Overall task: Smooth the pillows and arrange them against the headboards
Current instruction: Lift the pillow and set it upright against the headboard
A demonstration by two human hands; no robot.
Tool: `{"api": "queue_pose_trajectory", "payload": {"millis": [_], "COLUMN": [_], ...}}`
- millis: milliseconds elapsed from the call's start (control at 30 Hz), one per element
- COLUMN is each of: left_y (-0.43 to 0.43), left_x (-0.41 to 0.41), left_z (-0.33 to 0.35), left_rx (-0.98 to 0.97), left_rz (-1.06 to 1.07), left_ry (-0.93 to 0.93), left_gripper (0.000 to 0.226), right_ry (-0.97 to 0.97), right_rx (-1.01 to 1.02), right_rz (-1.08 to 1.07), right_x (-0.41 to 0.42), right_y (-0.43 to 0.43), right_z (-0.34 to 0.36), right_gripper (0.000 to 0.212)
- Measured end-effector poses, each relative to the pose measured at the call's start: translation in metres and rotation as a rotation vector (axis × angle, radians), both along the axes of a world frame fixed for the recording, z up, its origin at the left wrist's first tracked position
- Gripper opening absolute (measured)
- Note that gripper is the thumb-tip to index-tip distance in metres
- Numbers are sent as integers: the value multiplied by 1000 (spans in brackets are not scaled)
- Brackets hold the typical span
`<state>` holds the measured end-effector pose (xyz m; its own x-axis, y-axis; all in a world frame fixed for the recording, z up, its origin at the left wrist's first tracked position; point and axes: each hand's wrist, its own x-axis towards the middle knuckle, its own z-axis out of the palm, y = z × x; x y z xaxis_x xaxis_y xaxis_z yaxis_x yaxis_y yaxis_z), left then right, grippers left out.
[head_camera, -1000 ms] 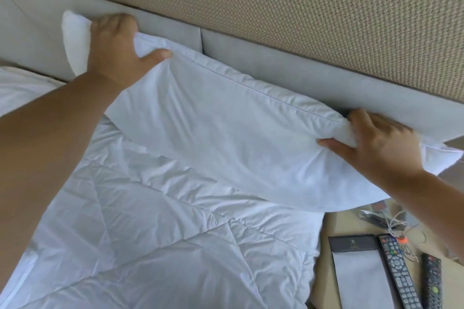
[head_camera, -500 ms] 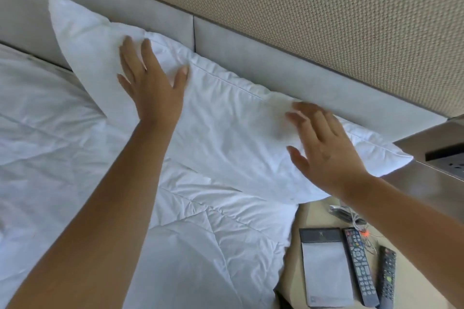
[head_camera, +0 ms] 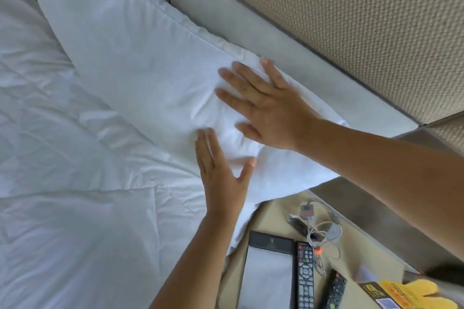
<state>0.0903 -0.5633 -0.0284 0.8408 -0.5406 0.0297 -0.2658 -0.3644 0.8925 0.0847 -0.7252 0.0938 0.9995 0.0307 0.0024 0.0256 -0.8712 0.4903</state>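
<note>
The soft white pillow (head_camera: 130, 57) already leans against the grey padded headboard (head_camera: 276, 40), at the top of the bed near the desk. So the placing looks done for this one. Some wrinkles still show near its right end, so smoothing is left. No other pillow can be seen here.

The right hand (head_camera: 268, 105) lies flat on the pillow with fingers spread wide, reaching in from the right. The left hand (head_camera: 221, 173) is flat too, fingers together and thumb out, pressing the pillow's lower edge by the white quilted blanket (head_camera: 75, 183). Neither hand is holding anything.
</note>
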Motion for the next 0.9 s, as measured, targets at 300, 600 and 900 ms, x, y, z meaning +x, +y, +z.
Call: {"api": "queue_pose_trajectory", "payload": {"millis": [300,600,900], "left_y": [-5,-11,7], "left_x": [-90,-89,-58], "left_z": [-75,-112,-77], "left_rx": [34,144,-118], "left_rz": [55,39,95], "left_ry": [229,374,266], "left_gripper": [127,131,122], "right_ry": [-102,-137,-110], "right_rx": [17,23,5], "right_rz": [95,129,129], "right_x": [-1,-3,12], "right_y": [-14,-15,19], "right_z": [-16,-28,-18], "right_gripper": [71,72,73]}}
